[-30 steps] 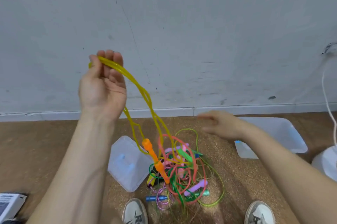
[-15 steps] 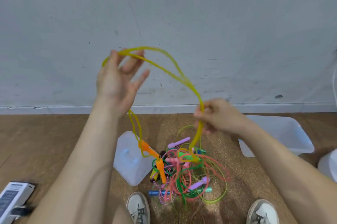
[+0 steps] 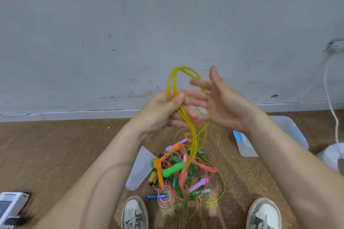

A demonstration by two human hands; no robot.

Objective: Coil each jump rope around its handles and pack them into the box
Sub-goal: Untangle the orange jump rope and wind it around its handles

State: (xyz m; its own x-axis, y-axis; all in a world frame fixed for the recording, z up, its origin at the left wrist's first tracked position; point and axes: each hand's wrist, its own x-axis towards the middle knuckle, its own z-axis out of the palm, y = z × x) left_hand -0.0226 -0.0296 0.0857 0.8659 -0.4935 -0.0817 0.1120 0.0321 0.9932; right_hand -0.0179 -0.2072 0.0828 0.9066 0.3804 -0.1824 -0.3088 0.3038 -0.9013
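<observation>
My left hand (image 3: 163, 111) pinches a bunch of loops of the yellow jump rope (image 3: 174, 79) at chest height. The loops arch above the hand and hang down to the rope's orange handles (image 3: 160, 172) in the pile. My right hand (image 3: 217, 100) is beside it with fingers spread and straight, close to the loops; whether it touches them is blurred. Below lies a tangled pile of jump ropes (image 3: 184, 174) in pink, green, purple and blue. A clear plastic box (image 3: 290, 132) sits on the floor to the right.
A clear lid (image 3: 139, 169) lies left of the pile. My two shoes (image 3: 135, 212) (image 3: 264, 214) frame the pile's near side. A white cable and white round object (image 3: 333, 156) are at far right, a boxed device (image 3: 11, 206) at far left. The wall is close ahead.
Both hands came together at the centre. The wide yellow arc collapsed into gathered loops in my left hand, and my right hand released the rope and spread its fingers.
</observation>
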